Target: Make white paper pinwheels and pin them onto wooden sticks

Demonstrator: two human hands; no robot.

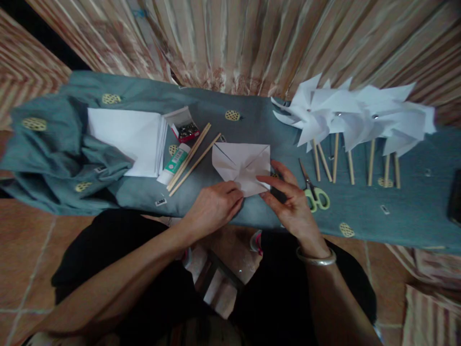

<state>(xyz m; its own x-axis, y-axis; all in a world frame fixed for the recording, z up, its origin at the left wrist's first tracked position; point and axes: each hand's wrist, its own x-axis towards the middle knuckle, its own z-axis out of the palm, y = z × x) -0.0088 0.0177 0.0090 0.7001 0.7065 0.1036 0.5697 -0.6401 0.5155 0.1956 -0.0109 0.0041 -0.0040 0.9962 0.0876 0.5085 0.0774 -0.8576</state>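
Note:
A square of white paper (242, 166) with cuts running in from its corners lies in front of me, its lower part bent up a little. My left hand (219, 202) has its fingers closed at the paper's lower left edge, pinching it. At the lower right corner my right hand (288, 197) holds the paper between thumb and fingers, the index finger reaching over its face. Just right of that hand lie scissors (317, 198) with light green handles. Paper pinwheels (338, 114) on wooden sticks lie overlapping farther right.
Left of the paper are wooden sticks (194, 166), a green-and-white glue tube (174, 164) and a small red-and-white box (184, 126) of metal pins. A stack of white paper (124, 137) lies beyond, partly under bunched green cloth (68, 149). Striped curtains (230, 43) hang behind the table.

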